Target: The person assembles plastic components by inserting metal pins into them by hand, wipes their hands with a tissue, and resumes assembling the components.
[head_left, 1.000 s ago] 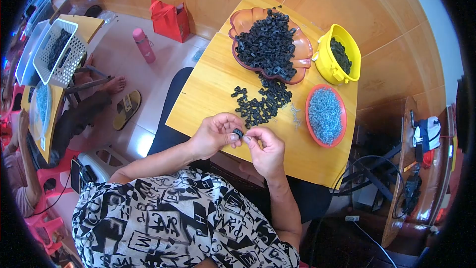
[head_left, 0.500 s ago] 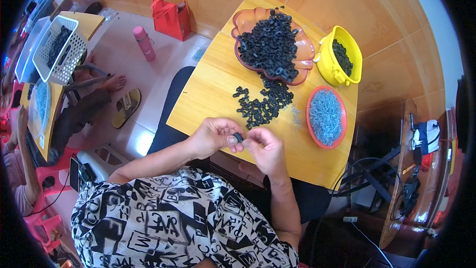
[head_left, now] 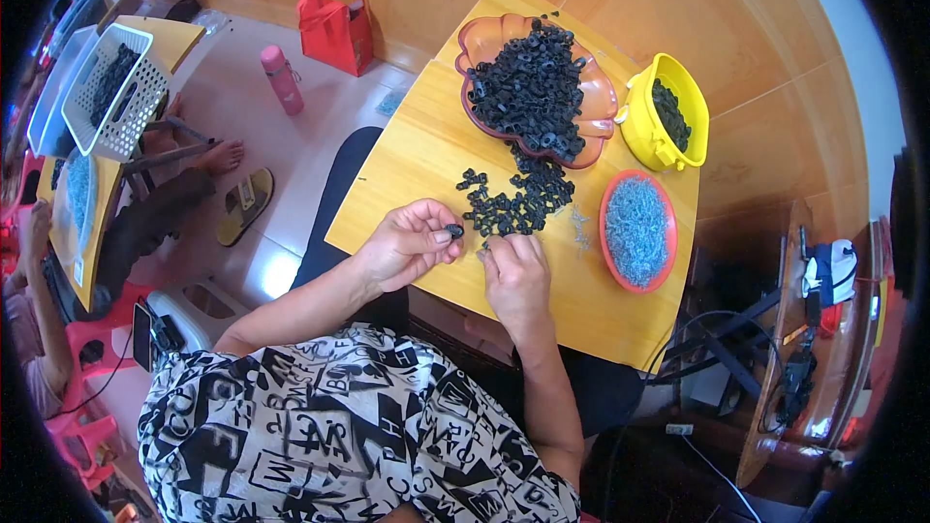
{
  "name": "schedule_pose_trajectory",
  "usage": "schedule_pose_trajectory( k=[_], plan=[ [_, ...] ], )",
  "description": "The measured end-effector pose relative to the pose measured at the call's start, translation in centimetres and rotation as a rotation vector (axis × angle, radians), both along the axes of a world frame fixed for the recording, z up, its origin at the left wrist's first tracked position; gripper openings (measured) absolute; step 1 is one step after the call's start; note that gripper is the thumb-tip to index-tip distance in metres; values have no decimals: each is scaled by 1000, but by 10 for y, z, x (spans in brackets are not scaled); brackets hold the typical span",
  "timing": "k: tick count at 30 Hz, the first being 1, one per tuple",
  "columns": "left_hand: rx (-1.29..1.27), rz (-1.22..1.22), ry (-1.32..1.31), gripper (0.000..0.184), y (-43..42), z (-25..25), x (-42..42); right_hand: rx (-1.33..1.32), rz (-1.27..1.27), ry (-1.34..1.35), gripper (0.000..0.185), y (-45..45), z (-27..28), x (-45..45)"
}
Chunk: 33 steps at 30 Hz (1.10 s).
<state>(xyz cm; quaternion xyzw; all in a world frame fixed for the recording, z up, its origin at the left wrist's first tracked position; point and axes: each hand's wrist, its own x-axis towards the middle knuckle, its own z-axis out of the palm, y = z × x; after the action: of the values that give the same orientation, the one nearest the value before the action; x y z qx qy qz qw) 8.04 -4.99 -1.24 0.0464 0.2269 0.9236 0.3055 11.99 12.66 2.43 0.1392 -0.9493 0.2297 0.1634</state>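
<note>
Between the thumb and fingers of my left hand (head_left: pixel 412 244) is a small black part (head_left: pixel 453 230). Just to its right, my right hand (head_left: pixel 516 276) is closed at the near edge of the loose black pieces (head_left: pixel 509 205); what its fingertips pinch is too small to name. Those pieces lie on the yellow wooden table (head_left: pixel 387 184). Behind them an orange leaf-shaped tray (head_left: pixel 596 97) holds a heap of black parts. A red-orange dish (head_left: pixel 670 250) full of small silvery screws or pins stands to the right, with a few scattered beside it.
A yellow container (head_left: pixel 697 102) with black parts stands at the table's back right. A red bag (head_left: pixel 334 34) and pink bottle (head_left: pixel 282 80) are on the floor. At the left, another person's arm (head_left: pixel 48 305) is beside a table with a white basket (head_left: pixel 133 107).
My hands have moved apart. The right hand has come away from the black part and turned toward the loose pieces, while the left has risen slightly, still holding its part.
</note>
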Motion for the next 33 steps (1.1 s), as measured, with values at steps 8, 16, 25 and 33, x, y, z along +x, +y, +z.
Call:
schedule_pose_trajectory(
  k=[8, 16, 25, 33],
  plan=[
    [-23, -39, -4, 12, 1, 4, 0, 70, -16, 6, 15, -3, -1, 0],
    [13, -81, -40, 12, 4, 6, 1, 136, 18, 16, 19, -2, -1, 2],
    [-24, -98, 51, 13, 15, -1, 3, -33, 34, 18, 12, 5, 4, 4],
    [-149, -109, 120, 14, 17, 3, 6, -1087, 20, -539, 8, 6, 22, 14]
  ],
)
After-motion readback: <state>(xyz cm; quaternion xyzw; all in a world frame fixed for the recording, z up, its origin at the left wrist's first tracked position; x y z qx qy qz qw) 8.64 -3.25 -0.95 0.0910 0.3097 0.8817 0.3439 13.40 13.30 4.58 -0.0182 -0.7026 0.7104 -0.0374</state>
